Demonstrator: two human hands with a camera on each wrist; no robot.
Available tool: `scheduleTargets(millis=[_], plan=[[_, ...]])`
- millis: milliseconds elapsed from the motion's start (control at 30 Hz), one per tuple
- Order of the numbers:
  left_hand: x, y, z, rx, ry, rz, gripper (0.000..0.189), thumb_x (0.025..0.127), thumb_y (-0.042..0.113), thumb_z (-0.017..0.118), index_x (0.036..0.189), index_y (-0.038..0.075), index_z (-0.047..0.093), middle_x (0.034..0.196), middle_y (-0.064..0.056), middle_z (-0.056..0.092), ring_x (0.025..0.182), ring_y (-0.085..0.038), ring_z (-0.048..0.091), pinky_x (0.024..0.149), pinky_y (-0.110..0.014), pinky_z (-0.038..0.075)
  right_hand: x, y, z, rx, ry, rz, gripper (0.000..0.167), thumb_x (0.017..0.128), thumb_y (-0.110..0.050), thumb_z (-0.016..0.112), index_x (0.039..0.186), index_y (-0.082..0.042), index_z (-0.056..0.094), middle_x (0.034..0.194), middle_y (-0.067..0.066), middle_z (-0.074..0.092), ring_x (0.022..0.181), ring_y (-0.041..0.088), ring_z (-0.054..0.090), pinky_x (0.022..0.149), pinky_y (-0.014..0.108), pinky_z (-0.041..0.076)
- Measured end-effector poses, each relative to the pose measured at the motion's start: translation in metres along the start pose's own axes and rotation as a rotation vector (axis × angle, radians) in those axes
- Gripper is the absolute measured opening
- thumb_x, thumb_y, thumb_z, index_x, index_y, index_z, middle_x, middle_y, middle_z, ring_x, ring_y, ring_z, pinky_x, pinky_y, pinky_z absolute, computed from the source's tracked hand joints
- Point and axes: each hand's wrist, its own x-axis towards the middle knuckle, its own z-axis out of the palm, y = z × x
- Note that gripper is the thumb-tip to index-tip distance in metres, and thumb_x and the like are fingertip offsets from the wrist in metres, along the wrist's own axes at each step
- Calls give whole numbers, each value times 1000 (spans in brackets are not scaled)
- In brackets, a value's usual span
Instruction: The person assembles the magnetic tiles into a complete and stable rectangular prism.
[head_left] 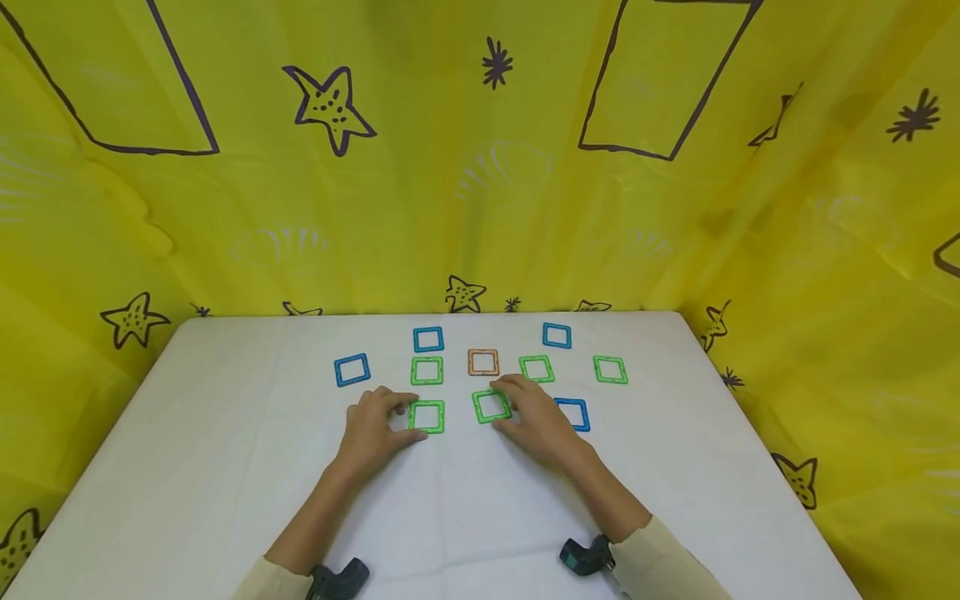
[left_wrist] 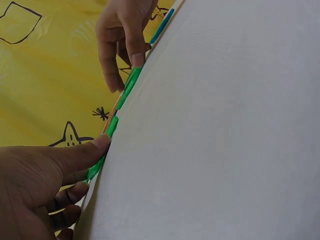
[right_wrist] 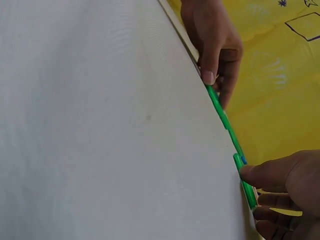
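My left hand [head_left: 375,429] pinches the near left green square [head_left: 441,417], thumb on the edge closest to me and a finger on the far edge, so that grip is clamped on the frame. My right hand [head_left: 538,419] does the same with the near right green square [head_left: 477,407], thumb and finger gripping it from its right side. Both squares are low at the white table [head_left: 442,517], side by side with a gap between them; the right one is turned slightly askew. From either wrist they show edge-on, as thin green strips under my thumbs.

Just beyond the left one lies another green square [head_left: 427,382], with a blue square [head_left: 428,351] near its far side. An orange square [head_left: 483,373] lies beyond the gap between my hands. A middle green square [head_left: 539,381] lies just past my right fingers, and a far right green square [head_left: 612,382] sits further right. A right blue square [head_left: 587,415] is partly hidden behind my right hand. A far left blue square [head_left: 354,382] lies beyond my left hand, and a back blue square [head_left: 557,347] lies towards the yellow curtain [head_left: 405,208]
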Motion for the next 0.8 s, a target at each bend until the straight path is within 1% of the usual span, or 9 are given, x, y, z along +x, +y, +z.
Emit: scheduleTargets(millis=[67, 100, 167, 233, 333, 467, 533, 800], plan=[[0, 1, 2, -3, -3, -3, 58, 73, 30, 98, 124, 11, 78, 91, 2, 59, 92, -23, 49, 83, -45, 33, 1, 0, 2, -6, -5, -6, 58, 95, -21, 82, 148, -14, 60, 152, 4, 54, 136, 26, 52, 110, 43, 45], [0, 2, 3, -4, -4, -4, 58, 73, 30, 98, 124, 11, 78, 90, 2, 59, 92, -23, 49, 83, -45, 32, 1, 0, 2, -10, -4, -9, 58, 94, -21, 81, 148, -15, 60, 151, 4, 55, 137, 26, 52, 111, 44, 44], [1, 4, 5, -5, -3, -3, 57, 73, 29, 98, 124, 11, 78, 88, 3, 57, 90, -22, 48, 82, -44, 32, 2, -1, 3, -18, -1, -4, 57, 95, -22, 81, 148, -16, 61, 150, 3, 56, 129, 24, 56, 106, 42, 48], [1, 6, 7, -7, 2, 2, 57, 73, 29, 98, 123, 11, 78, 87, 3, 56, 89, -22, 48, 82, -44, 32, 1, -1, 4, -18, 9, -3, 57, 94, -22, 82, 146, -16, 62, 147, 3, 57, 117, 21, 58, 100, 40, 50], [1, 11, 10, -5, -2, 10, 57, 73, 29, 98, 123, 11, 78, 85, 3, 55, 87, -21, 47, 80, -44, 31, 1, -1, 5, -1, 21, 0, 56, 93, -23, 83, 145, -14, 63, 140, 2, 60, 103, 17, 56, 90, 37, 51], [3, 18, 16, -3, -17, 6, 59, 74, 31, 97, 125, 11, 77, 83, 4, 54, 86, -20, 47, 79, -43, 30, -1, 0, 5, 26, 28, -2, 57, 92, -23, 85, 143, -9, 64, 131, 2, 60, 98, 16, 54, 83, 36, 50], [4, 21, 18, -3, -19, 4, 59, 75, 32, 97, 126, 11, 76, 82, 4, 53, 86, -20, 47, 79, -42, 30, -1, 1, 5, 28, 28, 2, 56, 92, -23, 84, 142, -8, 65, 129, 2, 59, 97, 16, 54, 82, 35, 50], [11, 26, 25, 8, -3, 8, 58, 75, 31, 97, 126, 11, 76, 79, 4, 53, 85, -21, 48, 78, -43, 30, 2, 3, 3, 65, -3, -5, 49, 92, -18, 84, 137, -7, 69, 127, 3, 56, 97, 17, 53, 83, 35, 49]])
